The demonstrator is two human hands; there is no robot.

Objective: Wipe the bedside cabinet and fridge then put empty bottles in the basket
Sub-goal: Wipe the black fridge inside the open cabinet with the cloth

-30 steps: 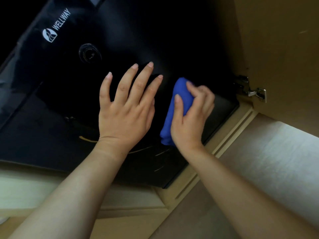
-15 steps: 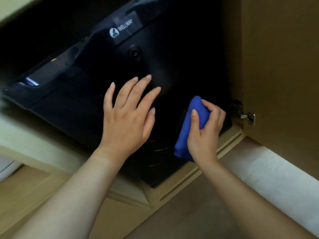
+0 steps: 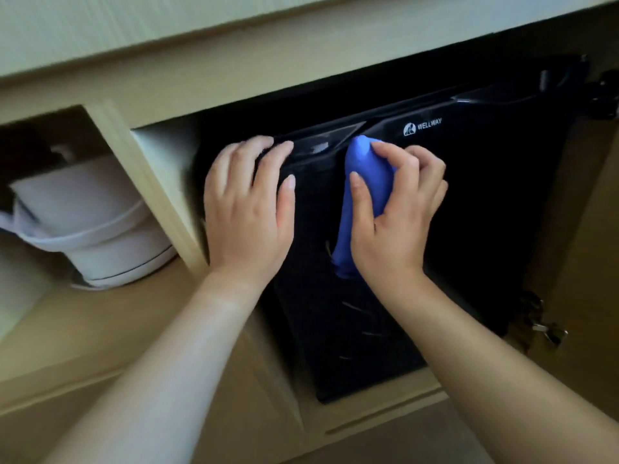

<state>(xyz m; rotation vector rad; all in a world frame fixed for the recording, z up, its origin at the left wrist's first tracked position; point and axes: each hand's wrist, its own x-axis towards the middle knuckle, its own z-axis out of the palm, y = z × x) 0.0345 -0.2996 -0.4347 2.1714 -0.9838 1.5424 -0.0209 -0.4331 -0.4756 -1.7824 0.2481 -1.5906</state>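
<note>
left hand flat, fingers hooked over fridge top edge; right hand clenches blue cloth

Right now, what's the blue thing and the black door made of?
The blue cloth looks like soft fabric, perhaps microfibre: matte, bunched in the right hand. The fridge door looks like glossy glass or plastic; it shows reflections.
</note>
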